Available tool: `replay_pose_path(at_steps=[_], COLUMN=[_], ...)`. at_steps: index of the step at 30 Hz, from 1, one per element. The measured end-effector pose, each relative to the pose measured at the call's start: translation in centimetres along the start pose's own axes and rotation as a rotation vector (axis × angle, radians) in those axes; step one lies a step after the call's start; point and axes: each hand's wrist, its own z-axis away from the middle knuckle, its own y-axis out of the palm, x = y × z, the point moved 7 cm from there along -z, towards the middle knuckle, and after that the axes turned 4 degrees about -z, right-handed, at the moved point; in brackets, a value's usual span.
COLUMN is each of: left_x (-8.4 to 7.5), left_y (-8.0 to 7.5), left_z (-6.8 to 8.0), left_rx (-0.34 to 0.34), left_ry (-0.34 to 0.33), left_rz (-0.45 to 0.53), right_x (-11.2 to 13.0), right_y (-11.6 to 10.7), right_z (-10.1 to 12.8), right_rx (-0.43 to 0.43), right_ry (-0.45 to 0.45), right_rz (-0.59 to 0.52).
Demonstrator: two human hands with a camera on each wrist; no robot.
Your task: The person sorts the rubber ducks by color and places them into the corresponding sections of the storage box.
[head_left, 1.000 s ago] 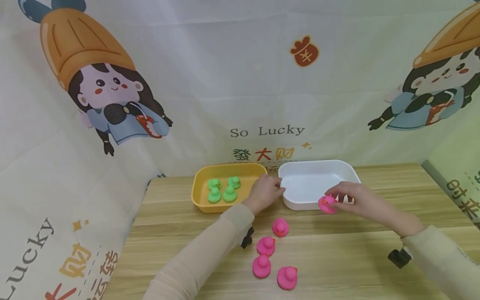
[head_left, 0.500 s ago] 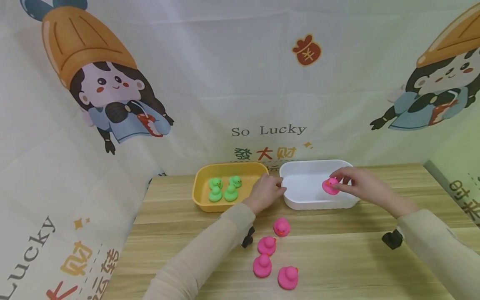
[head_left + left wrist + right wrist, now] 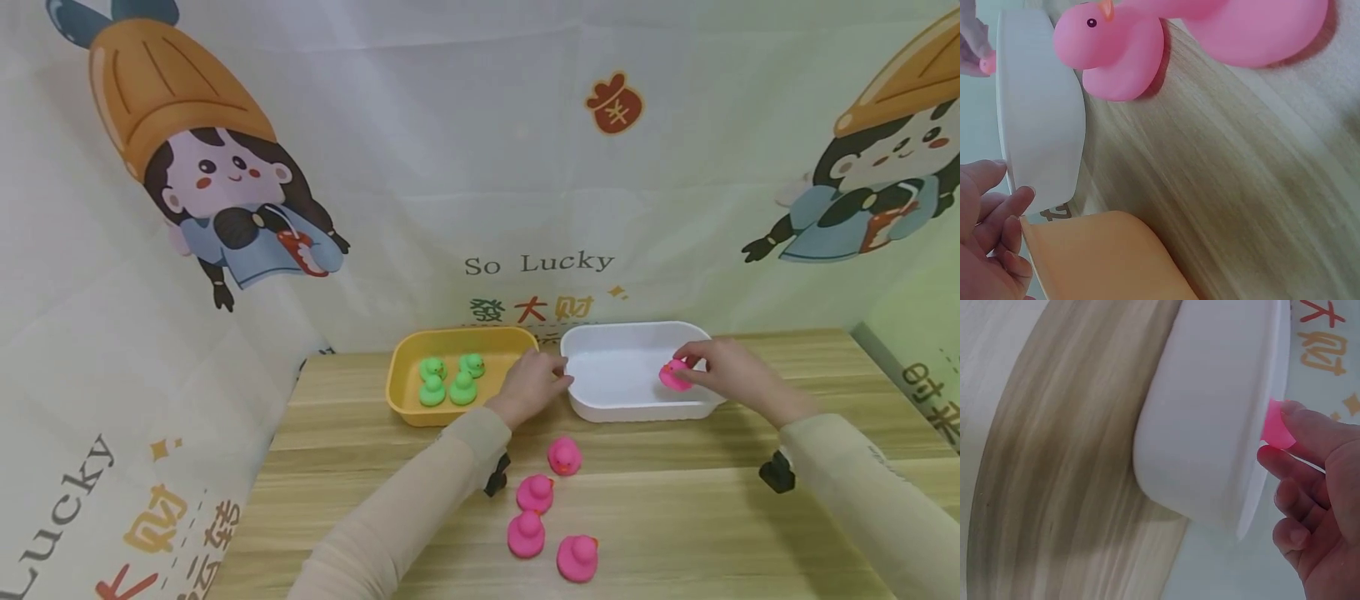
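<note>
Between thumb and fingers my right hand (image 3: 738, 375) pinches a pink rubber duck (image 3: 674, 376), over the right part of the white tray (image 3: 611, 405). In the right wrist view the tray wall hides part of this duck (image 3: 1277, 428). My left hand (image 3: 528, 385) stays at the gap between the trays, its fingertips at the white tray's left end. Its fingers look loosely bent in the left wrist view, near the rim of the yellow tray (image 3: 1107, 256). Several green rubber ducks (image 3: 462, 388) sit in the yellow tray (image 3: 420, 417) at the left.
Several more pink ducks (image 3: 535, 494) stand on the wooden table (image 3: 675, 517), in front of the trays. A printed cloth (image 3: 420, 183) hangs behind the trays and along the sides. Black wrist cameras (image 3: 777, 472) are strapped to both arms.
My right hand has carried the pink duck from the white tray's front rim back over its inside, then a little to the right. The left hand holds its place.
</note>
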Motion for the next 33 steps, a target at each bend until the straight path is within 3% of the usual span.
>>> replay_pose_path(at_steps=[13,33], left_x=[0.2,0.0], left_y=[-0.2,0.0], left_z=[0.0,0.0], left_rx=[0.008,-0.007], left_ry=[-0.019,-0.017], left_rz=[0.018,0.013], right_x=[-1.0,-1.7], right_y=[1.6,2.0], right_z=[-0.2,-0.5], right_rx=[0.052,0.063], right_ry=[0.024,0.06], right_rz=[0.159,0.207])
